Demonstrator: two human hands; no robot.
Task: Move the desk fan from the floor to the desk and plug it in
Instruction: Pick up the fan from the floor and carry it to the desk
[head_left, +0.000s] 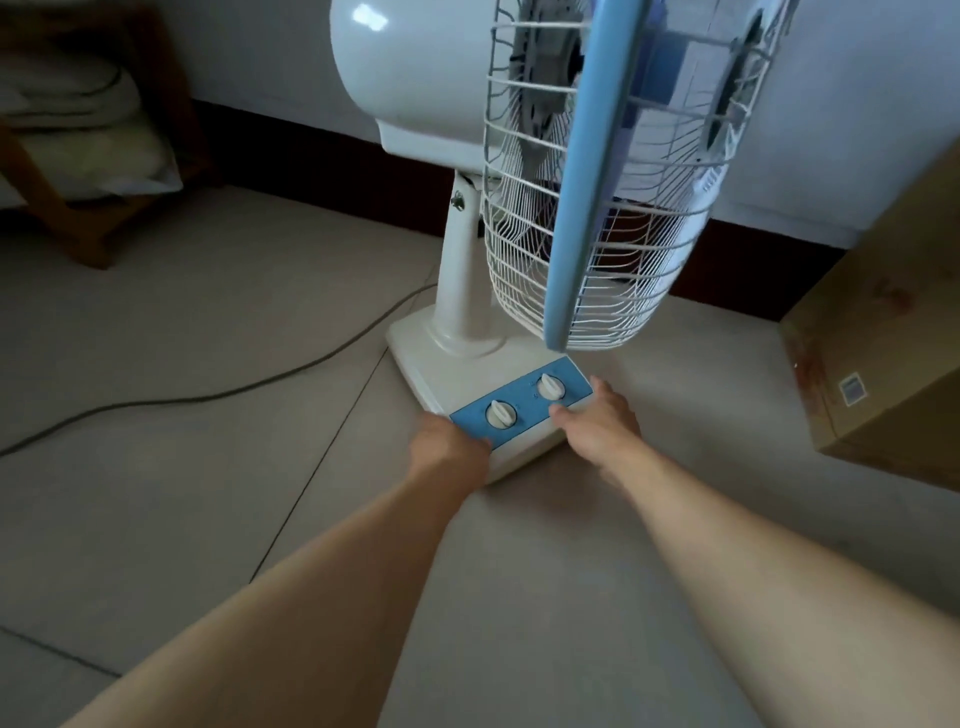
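A white desk fan (462, 291) with a blue-rimmed wire cage stands upright on the tiled floor near the wall. Its base has a blue panel with two white knobs (519, 402). My left hand (447, 441) grips the base's front left corner, its fingers tucked under the edge. My right hand (597, 421) holds the front right corner, thumb on top next to the panel. A grey cord (208, 397) runs from behind the fan across the floor to the left; its plug is out of view.
A cardboard box (883, 338) stands on the floor to the right of the fan. At the far left, a wooden frame (78, 228) holds folded bedding. A dark skirting board runs along the wall behind the fan.
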